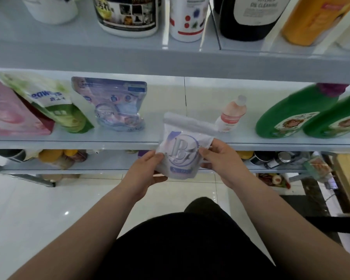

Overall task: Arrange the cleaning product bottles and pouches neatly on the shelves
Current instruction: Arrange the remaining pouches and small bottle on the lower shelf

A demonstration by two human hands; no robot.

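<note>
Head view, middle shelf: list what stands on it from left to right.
Pink pouch → green-and-white pouch → purple-blue pouch → small pink bottle → green bottle with purple cap → second green bottle. The white pouch is held, not set down, so left out.

1. The black bottle (249, 21) and the orange bottle (311, 21) have their tops cut off by the upper edge.
2. The pink pouch (12, 112) runs off the left edge.
3. The rightmost green bottle (331, 116) is blurred and cut by the right edge.
4. The white pouch (182, 152) has unreadable small print.
</note>
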